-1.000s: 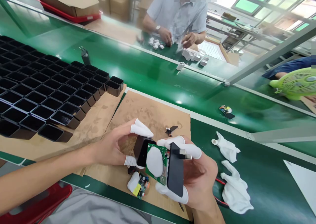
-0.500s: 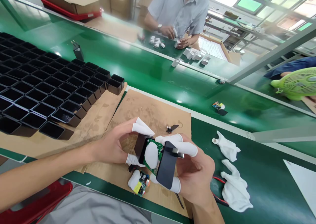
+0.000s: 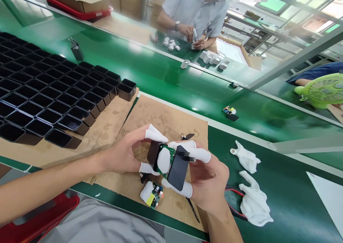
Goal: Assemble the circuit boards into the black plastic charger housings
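My left hand (image 3: 125, 150), in white finger cots, grips a black plastic case (image 3: 153, 153) by its sides. Partly inside the case's mouth sits a green circuit board (image 3: 171, 152) bearing a large white blob (image 3: 163, 160). Between thumb and fingers, my right hand (image 3: 207, 173) holds a black plug cover (image 3: 178, 168) with metal pins, at the board's outer end. Below the case, another circuit board (image 3: 154, 196) with a white blob and a yellow part lies on cardboard. Behind my right fingers lies a second plug cover (image 3: 189, 137), partly hidden.
Rows of open black cases (image 3: 40, 100) fill the left on a cardboard sheet (image 3: 112, 112). White putty lumps (image 3: 255, 200) and red-and-black pliers handles (image 3: 235, 190) lie right. Beyond, a green conveyor belt (image 3: 160, 78) carries assembled pieces; a co-worker (image 3: 197, 18) handles white parts across it.
The board has gone deeper into the case as my right hand moved left and slightly up with the plug cover. Items on the belt have shifted left.
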The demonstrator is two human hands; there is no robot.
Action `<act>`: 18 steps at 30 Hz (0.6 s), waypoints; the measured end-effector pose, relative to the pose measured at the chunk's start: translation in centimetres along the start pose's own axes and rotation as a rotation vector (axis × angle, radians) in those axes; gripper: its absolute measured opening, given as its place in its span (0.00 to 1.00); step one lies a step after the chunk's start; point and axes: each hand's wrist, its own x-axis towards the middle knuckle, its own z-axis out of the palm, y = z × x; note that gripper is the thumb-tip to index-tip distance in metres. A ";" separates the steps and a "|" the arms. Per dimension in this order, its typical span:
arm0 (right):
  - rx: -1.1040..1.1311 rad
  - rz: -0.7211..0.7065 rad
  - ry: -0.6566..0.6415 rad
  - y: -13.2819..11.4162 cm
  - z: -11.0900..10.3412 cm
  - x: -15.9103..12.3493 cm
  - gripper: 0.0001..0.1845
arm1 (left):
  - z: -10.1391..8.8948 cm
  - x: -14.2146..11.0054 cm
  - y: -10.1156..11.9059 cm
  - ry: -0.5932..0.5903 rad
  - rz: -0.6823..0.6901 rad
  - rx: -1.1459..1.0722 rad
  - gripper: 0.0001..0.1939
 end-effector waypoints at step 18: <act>-0.137 -0.010 -0.042 1.3 -0.2 -0.8 0.39 | 0.0 0.0 0.0 0.005 -0.003 -0.003 0.33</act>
